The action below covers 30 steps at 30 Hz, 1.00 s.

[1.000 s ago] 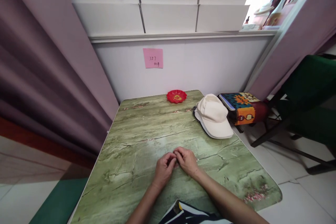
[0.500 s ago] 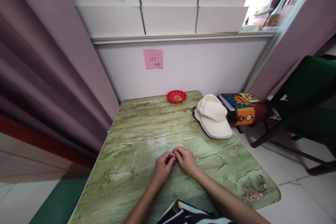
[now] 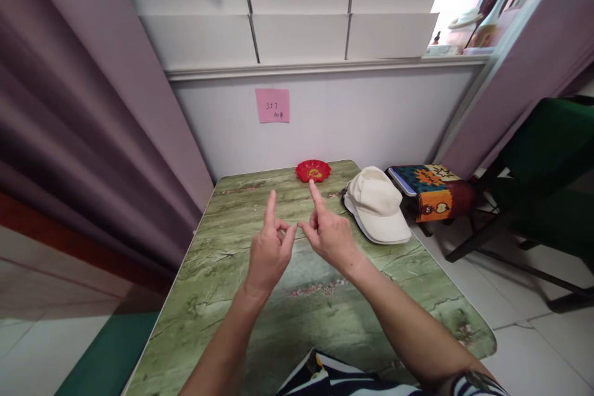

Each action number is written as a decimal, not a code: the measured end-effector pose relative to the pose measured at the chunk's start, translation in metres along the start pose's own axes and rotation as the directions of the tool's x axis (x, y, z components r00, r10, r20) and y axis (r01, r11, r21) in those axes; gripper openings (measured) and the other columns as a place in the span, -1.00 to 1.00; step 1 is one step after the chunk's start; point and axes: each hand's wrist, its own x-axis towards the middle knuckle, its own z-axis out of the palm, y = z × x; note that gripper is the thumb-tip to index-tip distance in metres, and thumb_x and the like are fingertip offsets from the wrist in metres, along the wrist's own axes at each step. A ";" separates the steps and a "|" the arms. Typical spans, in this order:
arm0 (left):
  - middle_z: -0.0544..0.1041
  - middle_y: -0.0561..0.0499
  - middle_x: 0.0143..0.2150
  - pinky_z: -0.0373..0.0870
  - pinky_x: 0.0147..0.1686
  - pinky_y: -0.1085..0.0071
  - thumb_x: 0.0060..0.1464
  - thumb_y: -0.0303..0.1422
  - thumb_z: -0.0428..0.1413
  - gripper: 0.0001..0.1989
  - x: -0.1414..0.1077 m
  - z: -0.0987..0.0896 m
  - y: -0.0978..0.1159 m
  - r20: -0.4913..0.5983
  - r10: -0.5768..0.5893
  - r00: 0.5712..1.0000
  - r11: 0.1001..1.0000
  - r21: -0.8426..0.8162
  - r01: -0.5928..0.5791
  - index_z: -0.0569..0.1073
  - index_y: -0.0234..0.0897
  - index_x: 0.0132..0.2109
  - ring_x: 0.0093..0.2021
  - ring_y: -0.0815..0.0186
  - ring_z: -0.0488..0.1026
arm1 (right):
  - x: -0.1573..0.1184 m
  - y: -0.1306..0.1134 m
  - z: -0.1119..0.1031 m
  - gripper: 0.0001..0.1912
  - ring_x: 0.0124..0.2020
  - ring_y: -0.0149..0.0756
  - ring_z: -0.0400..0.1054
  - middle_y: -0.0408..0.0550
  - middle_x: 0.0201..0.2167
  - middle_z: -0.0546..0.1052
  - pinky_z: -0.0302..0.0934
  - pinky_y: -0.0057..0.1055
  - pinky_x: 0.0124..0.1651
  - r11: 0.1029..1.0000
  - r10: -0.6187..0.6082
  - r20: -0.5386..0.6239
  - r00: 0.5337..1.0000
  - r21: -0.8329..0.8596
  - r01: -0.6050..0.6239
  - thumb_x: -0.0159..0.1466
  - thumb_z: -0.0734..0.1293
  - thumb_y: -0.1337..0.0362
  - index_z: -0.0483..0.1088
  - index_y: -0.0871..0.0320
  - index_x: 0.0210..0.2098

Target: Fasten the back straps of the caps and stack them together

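Note:
My left hand (image 3: 270,247) is raised above the green table (image 3: 223,297), index finger pointing up and away, thumb out, the other fingers curled in. Opposite it, my right hand (image 3: 330,232) makes a mirrored shape with its index finger and thumb stretched. The two thumb tips almost meet; whether they touch I cannot tell. Nothing shows in either hand. Just beyond my right index fingertip is a red scalloped dish (image 3: 313,171) with a yellow design. To the right of my right hand lies a cream cap (image 3: 375,201) on top of darker headwear.
A pink note (image 3: 272,106) is stuck on the wall behind the table. To the right stand a stool with a patterned cover (image 3: 431,189) and a dark green chair (image 3: 547,173). Purple curtains (image 3: 106,86) hang on the left.
Both hands have risen and moved forward from the near part of the table, where their fingertips were together. Now the index fingers and thumbs are stretched out.

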 end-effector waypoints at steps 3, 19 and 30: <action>0.53 0.13 -0.34 0.29 -0.43 0.50 0.17 -0.34 0.08 -0.13 0.012 -0.010 0.022 -0.074 0.120 0.990 0.972 0.214 -0.101 -0.23 -0.16 0.47 -0.52 0.41 0.39 | 0.015 -0.009 -0.013 -0.11 -0.43 -0.29 0.41 -0.14 -0.42 0.56 0.26 -0.42 -0.32 0.996 -0.031 -0.082 0.996 -0.081 0.024 0.33 0.24 0.22 -0.35 0.15 0.47; 0.62 -0.10 -0.20 0.43 -0.36 0.37 0.18 -0.44 0.07 -0.03 0.043 0.004 0.023 -0.036 0.074 0.997 0.762 0.647 -0.033 -0.44 -0.26 0.46 -0.43 0.25 0.51 | 0.041 0.003 0.000 -0.09 -0.33 -0.18 0.45 0.02 -0.23 0.58 0.36 -0.34 -0.25 0.913 -0.028 -0.108 0.994 -0.407 -0.019 0.27 0.15 0.43 -0.45 0.11 0.46; 0.62 -0.11 -0.25 0.42 -0.39 0.36 0.17 -0.46 0.06 -0.02 0.037 0.013 0.007 -0.020 0.039 0.999 0.742 0.671 -0.016 -0.48 -0.30 0.46 -0.43 0.22 0.53 | 0.036 0.009 0.013 -0.09 -0.28 -0.14 0.48 0.06 -0.18 0.55 0.33 -0.33 -0.22 0.922 0.011 -0.054 0.998 -0.387 -0.031 0.29 0.18 0.42 -0.45 0.12 0.47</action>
